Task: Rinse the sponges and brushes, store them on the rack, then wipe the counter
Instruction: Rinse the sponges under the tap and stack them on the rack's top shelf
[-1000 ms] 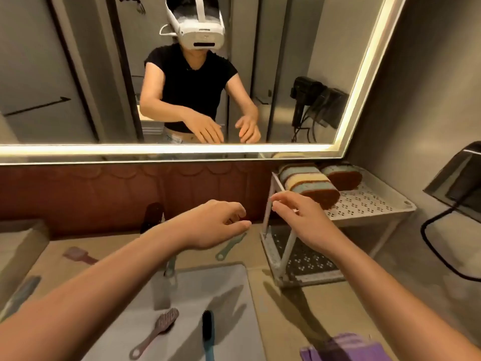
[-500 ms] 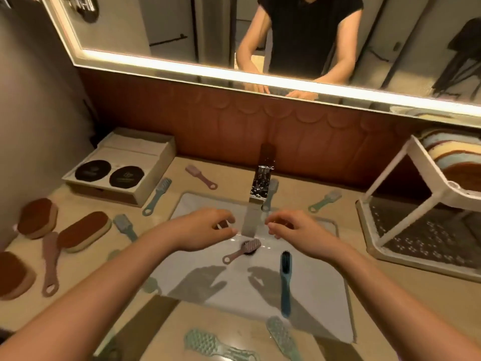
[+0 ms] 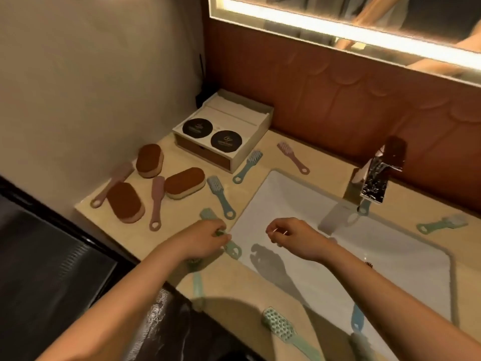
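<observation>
My left hand (image 3: pixel 205 238) pinches the handle of a green brush (image 3: pixel 233 250) that lies on the counter at the left rim of the white sink (image 3: pixel 286 194). Over the basin, my right hand (image 3: pixel 291 235) hovers with loosely curled fingers and holds nothing. Three brown sponges (image 3: pixel 184 186) lie at the counter's left end among pink brushes (image 3: pixel 157 201) and blue brushes (image 3: pixel 221 196). Another green brush (image 3: pixel 283 332) lies on the front edge. The rack is out of view.
A chrome faucet (image 3: pixel 374 181) stands behind the basin. A white box (image 3: pixel 223 136) with two black discs sits in the back left corner. More brushes lie by the backsplash (image 3: pixel 292 157) and right of the faucet (image 3: pixel 442 224). The counter's front left edge drops off to a dark area.
The view swung from the mirror and rack down and left to the counter. My left hand moved from above the basin to the green brush at the sink's left rim and closed on it.
</observation>
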Demonstrator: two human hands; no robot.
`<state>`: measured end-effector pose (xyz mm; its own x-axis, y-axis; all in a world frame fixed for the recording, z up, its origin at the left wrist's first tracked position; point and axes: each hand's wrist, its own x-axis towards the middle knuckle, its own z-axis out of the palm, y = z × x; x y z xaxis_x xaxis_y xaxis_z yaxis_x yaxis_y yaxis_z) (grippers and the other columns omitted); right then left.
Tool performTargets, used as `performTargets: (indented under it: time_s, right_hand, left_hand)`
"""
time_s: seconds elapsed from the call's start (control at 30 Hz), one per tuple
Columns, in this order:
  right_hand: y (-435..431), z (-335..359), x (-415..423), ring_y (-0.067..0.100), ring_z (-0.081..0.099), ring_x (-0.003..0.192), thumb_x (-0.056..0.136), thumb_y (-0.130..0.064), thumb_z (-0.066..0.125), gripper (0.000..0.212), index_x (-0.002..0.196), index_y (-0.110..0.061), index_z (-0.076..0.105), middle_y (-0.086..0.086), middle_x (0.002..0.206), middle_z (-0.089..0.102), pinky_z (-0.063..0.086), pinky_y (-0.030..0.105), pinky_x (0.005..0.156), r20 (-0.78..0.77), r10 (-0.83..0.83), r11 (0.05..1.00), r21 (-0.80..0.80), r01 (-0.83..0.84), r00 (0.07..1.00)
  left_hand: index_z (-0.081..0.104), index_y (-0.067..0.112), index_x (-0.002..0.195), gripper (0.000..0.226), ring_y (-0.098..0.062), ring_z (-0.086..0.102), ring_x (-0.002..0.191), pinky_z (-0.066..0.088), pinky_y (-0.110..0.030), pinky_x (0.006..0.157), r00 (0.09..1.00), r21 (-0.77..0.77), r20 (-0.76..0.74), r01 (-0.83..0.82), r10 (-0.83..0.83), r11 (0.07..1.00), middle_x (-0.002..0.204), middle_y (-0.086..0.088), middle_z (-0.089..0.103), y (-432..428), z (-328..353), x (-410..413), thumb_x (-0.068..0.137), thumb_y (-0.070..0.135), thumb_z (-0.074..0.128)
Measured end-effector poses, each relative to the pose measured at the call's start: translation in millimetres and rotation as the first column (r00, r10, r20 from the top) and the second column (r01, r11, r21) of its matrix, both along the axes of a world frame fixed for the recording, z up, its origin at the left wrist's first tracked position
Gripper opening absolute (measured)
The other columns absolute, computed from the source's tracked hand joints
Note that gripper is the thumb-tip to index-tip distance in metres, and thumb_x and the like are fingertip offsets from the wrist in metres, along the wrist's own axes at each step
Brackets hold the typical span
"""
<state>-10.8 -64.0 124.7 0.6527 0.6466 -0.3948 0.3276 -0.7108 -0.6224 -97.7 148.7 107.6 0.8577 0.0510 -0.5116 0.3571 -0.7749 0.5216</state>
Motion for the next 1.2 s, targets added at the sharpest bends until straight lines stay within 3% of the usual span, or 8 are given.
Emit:
performTargets:
  time_s: [0.17,0.27,0.37,0.53,0.83,1.03,1.13,1.2]
  right_hand:
    - [49,-9,8,0.023,0.06,0.099,0.093,-0.024,0.048,0.023,0.106,-0.013,0.064,0.006,0.109,0.065,0.048,0.037,0.09,0.015,0.117,0.989,-0.097,-0.115,0.993]
    - [76,-13,14,0.026,0.058,0.104,0.093,-0.024,0.047,0.025,0.107,-0.012,0.064,0.009,0.115,0.064,0.047,0.038,0.092,0.023,0.173,0.975,-0.144,-0.168,0.985]
    - [93,-17,21,0.027,0.059,0.104,0.094,-0.028,0.047,0.027,0.109,-0.013,0.064,0.01,0.115,0.065,0.048,0.038,0.091,0.023,0.216,0.962,-0.178,-0.209,0.976]
    - [108,-20,33,0.028,0.058,0.104,0.092,-0.024,0.045,0.026,0.107,-0.013,0.064,0.009,0.115,0.065,0.048,0.037,0.089,0.021,0.234,0.952,-0.207,-0.224,0.972]
    - [102,-19,43,0.027,0.058,0.106,0.094,-0.028,0.046,0.029,0.113,-0.014,0.062,0.008,0.117,0.064,0.047,0.04,0.092,0.019,0.229,0.948,-0.229,-0.219,0.973]
    - [105,-8,43,0.027,0.051,0.118,0.096,-0.031,0.044,0.045,0.138,-0.017,0.037,0.011,0.135,0.05,0.042,0.031,0.092,0.007,0.031,0.996,-0.085,-0.03,1.0]
    - [112,3,37,0.027,0.053,0.112,0.093,-0.041,0.05,0.063,0.145,-0.029,0.018,0.007,0.14,0.042,0.052,0.034,0.081,-0.35,-0.259,0.932,0.153,0.327,0.9]
    - [116,9,35,0.024,0.061,0.098,0.089,-0.043,0.056,0.067,0.144,-0.035,0.019,0.007,0.132,0.048,0.058,0.038,0.073,-0.518,-0.306,0.868,0.192,0.457,0.799]
  left_hand:
    - [0.044,0.013,0.134,0.045,-0.021,0.046,0.122,0.037,-0.027,0.095,0.983,0.078,0.06,-0.179,0.174,0.981,0.134,-0.01,0.044,46,-12,-8,0.094,0.035,0.049]
    - [0.035,0.011,0.14,0.057,-0.024,0.034,0.132,0.032,-0.033,0.105,0.951,0.16,0.169,-0.285,0.258,0.945,0.144,-0.01,0.033,74,-18,-4,0.092,0.036,0.052]
    - [0.022,0.013,0.146,0.072,-0.029,0.021,0.139,0.025,-0.043,0.11,0.93,0.287,0.25,-0.337,0.269,0.897,0.151,-0.008,0.021,97,-23,14,0.088,0.04,0.056]
    - [0.006,0.012,0.149,0.092,-0.026,0.008,0.145,0.012,-0.043,0.115,0.936,0.411,0.25,-0.333,0.247,0.848,0.158,-0.007,0.01,121,-35,52,0.083,0.045,0.061]
    - [0.047,0.013,0.123,0.068,-0.031,0.042,0.12,0.029,-0.039,0.099,0.957,0.567,0.24,-0.276,0.164,0.776,0.123,-0.012,0.052,124,-45,75,0.072,0.055,0.067]
    - [0.045,0.019,0.129,0.07,-0.025,0.045,0.114,0.035,-0.038,0.095,0.83,0.286,0.504,-0.422,0.239,0.86,0.12,-0.005,0.051,101,-34,59,0.072,0.053,0.068]
    - [0.043,0.023,0.13,0.073,-0.017,0.041,0.113,0.038,-0.034,0.095,0.783,0.022,0.569,-0.322,0.253,0.946,0.122,0.001,0.046,81,-21,44,0.069,0.047,0.075]
    - [0.042,0.027,0.13,0.074,-0.012,0.04,0.113,0.04,-0.035,0.097,0.776,-0.032,0.602,-0.212,0.188,0.977,0.123,0.005,0.044,70,-15,35,0.068,0.044,0.077]
